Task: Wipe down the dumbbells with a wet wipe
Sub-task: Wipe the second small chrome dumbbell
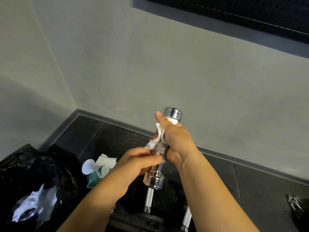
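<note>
A small chrome dumbbell point(154, 179) is held up in front of me, tilted, one end high near the wall and the other low. My right hand point(175, 139) grips its upper half with a white wet wipe point(156, 139) wrapped between palm and metal. My left hand point(138, 162) holds the knurled handle lower down, fingers curled round it. The wipe's loose end hangs out to the left of the bar.
An open pack of wet wipes point(98, 168) lies on the dark floor at left. A black bin bag point(35, 183) with used white wipes stands at lower left. Chrome rack bars point(148, 200) and dark weights sit below my arms. A grey wall is close ahead.
</note>
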The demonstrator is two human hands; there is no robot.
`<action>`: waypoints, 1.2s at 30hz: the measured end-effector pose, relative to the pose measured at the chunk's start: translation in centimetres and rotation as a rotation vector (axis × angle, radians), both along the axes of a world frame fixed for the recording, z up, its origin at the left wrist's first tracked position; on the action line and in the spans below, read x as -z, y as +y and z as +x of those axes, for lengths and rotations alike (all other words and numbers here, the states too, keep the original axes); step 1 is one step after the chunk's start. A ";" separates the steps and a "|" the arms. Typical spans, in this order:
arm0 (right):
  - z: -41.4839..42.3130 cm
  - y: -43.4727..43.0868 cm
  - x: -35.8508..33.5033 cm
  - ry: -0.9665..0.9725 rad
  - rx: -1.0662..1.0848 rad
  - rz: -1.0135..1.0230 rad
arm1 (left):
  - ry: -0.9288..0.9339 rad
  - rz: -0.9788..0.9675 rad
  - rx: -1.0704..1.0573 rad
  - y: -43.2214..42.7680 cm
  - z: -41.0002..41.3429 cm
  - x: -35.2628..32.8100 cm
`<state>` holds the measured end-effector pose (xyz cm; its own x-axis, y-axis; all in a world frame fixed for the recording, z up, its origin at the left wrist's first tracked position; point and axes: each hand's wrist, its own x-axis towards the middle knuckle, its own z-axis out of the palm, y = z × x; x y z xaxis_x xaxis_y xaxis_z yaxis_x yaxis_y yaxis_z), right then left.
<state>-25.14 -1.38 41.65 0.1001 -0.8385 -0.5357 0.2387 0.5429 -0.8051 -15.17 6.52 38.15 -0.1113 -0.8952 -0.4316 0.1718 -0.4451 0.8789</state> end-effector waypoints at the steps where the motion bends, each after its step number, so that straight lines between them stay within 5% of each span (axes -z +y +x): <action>1: 0.0 -0.1 -0.1 -0.014 0.013 0.003 | -0.018 -0.026 0.058 0.2 -0.1 -0.2; 8: -0.3 0.2 -0.1 -0.141 -0.063 -0.016 | -0.067 -0.165 0.022 0.8 -0.9 -0.8; 15: 1.6 1.4 -0.5 0.397 0.238 -0.191 | -0.867 -0.407 -0.208 2.5 -2.8 0.6; 20: -0.3 2.5 -3.7 -0.020 0.023 -0.065 | -0.387 -0.419 -0.126 3.3 -2.3 -3.5; 25: -2.7 3.5 -7.0 -0.649 -0.276 -0.034 | 0.527 -0.117 0.121 3.5 -1.8 -6.5; 28: -3.4 4.2 -9.4 -0.627 -0.302 -0.066 | 0.607 -0.111 0.102 4.1 -3.0 -8.6; 30: -3.8 4.5 -10.9 -0.441 -0.188 -0.090 | 0.279 -0.202 0.018 4.6 -3.8 -10.0; 34: -3.6 5.1 -11.8 0.032 0.170 -0.181 | -0.924 -0.511 -0.168 6.2 -6.9 -12.4; 36: -3.8 5.5 -12.2 0.115 0.246 -0.205 | -1.227 -0.532 -0.182 7.0 -8.3 -12.9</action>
